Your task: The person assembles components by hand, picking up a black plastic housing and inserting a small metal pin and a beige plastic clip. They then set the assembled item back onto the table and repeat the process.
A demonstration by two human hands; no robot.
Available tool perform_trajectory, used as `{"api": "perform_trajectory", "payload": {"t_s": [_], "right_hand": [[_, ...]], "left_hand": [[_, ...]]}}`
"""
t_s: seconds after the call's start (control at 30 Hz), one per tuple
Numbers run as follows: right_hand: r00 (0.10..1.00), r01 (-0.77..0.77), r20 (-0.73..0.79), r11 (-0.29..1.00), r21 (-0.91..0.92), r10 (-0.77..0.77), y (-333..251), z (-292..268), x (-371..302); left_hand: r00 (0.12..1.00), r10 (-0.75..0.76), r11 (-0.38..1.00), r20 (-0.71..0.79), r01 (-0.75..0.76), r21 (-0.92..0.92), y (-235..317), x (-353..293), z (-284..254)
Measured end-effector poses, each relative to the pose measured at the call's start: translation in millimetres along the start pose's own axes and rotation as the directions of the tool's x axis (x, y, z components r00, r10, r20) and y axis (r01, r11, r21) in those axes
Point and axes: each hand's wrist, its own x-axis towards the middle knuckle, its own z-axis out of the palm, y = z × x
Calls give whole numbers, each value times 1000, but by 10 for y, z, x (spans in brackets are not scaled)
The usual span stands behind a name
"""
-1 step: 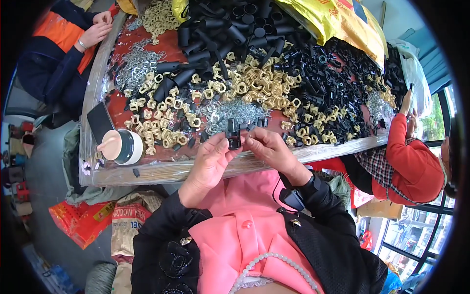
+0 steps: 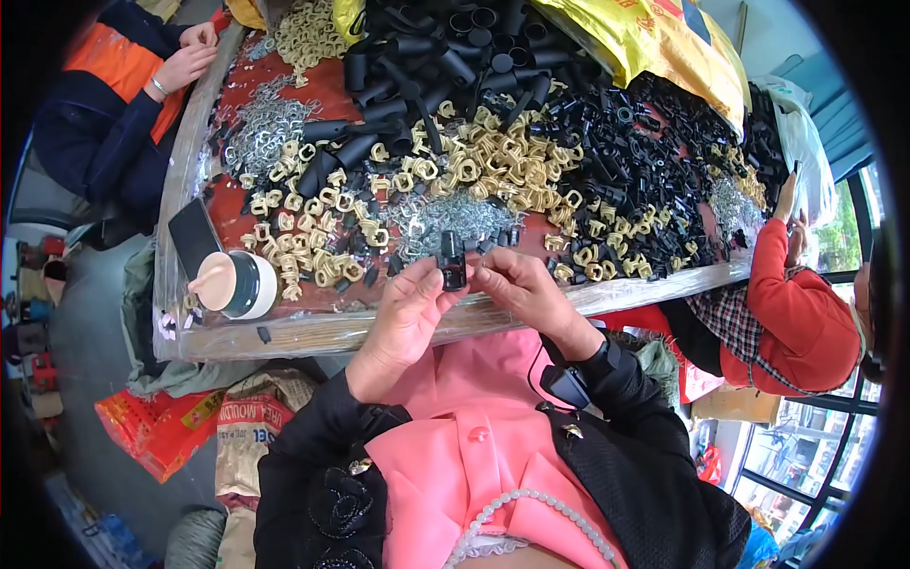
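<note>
Over the table's near edge, my left hand pinches a small black plastic part, which stands upright between thumb and fingers. My right hand is closed just to its right, thumb against forefinger at the part's side; whatever those fingertips hold is too small to make out. Right behind the part spreads a heap of thin silvery metal pieces. Cream plastic ring-shaped pieces lie to the left, and a bigger pile of cream pieces sits beyond.
Black tubes and small black parts cover the table's far and right side. A lidded jar and a dark phone stand at the left corner. Co-workers sit at left and right. Sacks stand below left.
</note>
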Motion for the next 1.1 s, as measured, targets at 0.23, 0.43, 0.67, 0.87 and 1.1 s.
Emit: {"api": "perform_trajectory", "payload": {"t_s": [0.23, 0.43, 0.67, 0.87, 1.1], "right_hand": [[999, 1, -44, 979, -202, -10, -14, 37, -65], [995, -99, 6, 988, 116, 99, 69, 48, -81], [983, -183, 104, 898, 401, 154, 112, -20, -84], [994, -98, 87, 869, 484, 63, 111, -48, -101], [957, 275, -96, 961, 8, -273, -89, -9, -124]], "left_hand": [[999, 1, 1000, -38, -1, -13, -48, -51, -52], [999, -42, 999, -28, 43, 8, -30, -82, -36], [993, -84, 996, -84, 83, -17, 29, -98, -41], [975, -202, 979, -92, 201, -15, 17, -97, -28], [960, -267, 964, -88, 264, -42, 9, -119, 59]]}}
